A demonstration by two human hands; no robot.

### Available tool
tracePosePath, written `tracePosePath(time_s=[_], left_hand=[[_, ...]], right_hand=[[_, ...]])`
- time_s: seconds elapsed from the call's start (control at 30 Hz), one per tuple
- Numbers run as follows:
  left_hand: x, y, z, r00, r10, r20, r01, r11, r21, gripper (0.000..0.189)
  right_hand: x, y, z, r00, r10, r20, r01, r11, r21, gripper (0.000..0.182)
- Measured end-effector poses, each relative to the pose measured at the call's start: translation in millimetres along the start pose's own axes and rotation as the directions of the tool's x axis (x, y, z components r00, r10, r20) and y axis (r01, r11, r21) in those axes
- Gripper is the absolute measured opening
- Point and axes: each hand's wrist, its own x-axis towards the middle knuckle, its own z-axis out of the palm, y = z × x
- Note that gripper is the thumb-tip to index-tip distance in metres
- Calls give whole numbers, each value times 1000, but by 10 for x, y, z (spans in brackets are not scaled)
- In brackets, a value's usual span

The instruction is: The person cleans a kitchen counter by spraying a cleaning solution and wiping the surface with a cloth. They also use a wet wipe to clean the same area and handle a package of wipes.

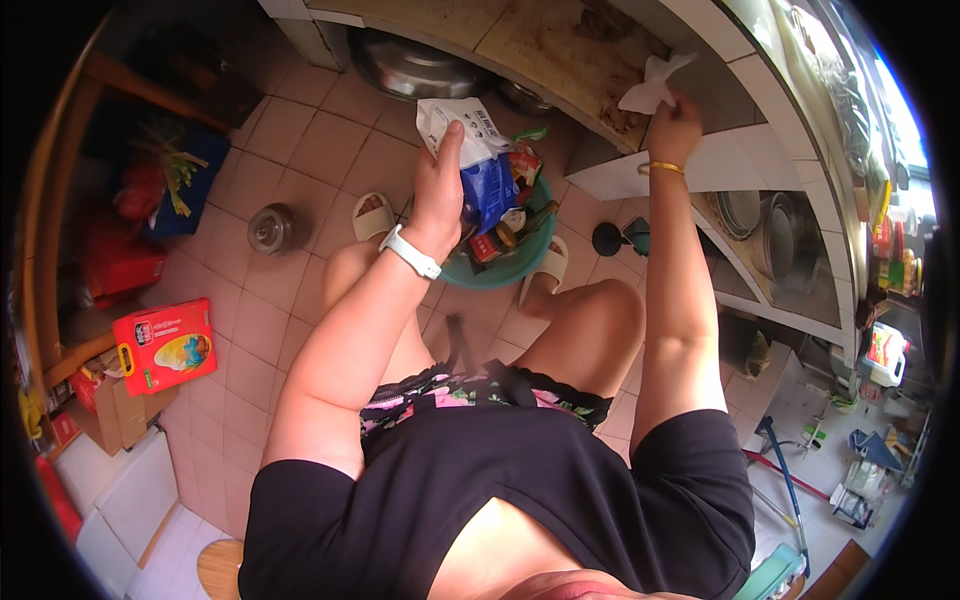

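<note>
My left hand point(441, 184) grips a white and blue soft plastic packet of wipes or tissues point(480, 161), held over a green plastic basin point(541, 259). Jars, a red packet and other goods fill the basin, which stands on the floor between my feet. Out to the right, my right hand point(675, 124) pinches a crumpled white wipe or tissue point(654, 84) by its lower end. It is beside the stained tiled shelf point(547, 56) under the counter; whether the wipe touches the shelf I cannot tell.
A large metal basin point(420, 66) lies beneath the shelf. On the pink floor tiles stands a glass jar point(271, 229). A red box with a handle point(169, 345) is at the left, near a cardboard box point(124, 409). Round metal pans point(780, 236) rest in the right-hand cabinet opening.
</note>
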Motion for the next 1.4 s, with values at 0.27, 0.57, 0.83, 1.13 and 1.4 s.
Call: tracePosePath(time_s=[0.27,0.57,0.83,1.13,1.4], left_hand=[[-48,71,12,994,-105,25,106,994,-37,49],[-123,159,11,981,-192,37,194,979,-59,52],[-135,233,-120,972,-226,60,229,971,-64,56],[-162,377,39,961,-180,212,195,979,-52,59],[-184,495,100,951,-177,253,235,947,-219,58]], right_hand=[[-414,543,395,879,153,451,53,910,-412,44],[-559,838,997,892,411,190,-321,870,-376,62],[-627,437,1358,816,234,528,244,689,-683,46],[-774,-192,2137,953,-218,212,273,921,-277,42],[-596,777,1002,868,107,485,274,711,-647,49]])
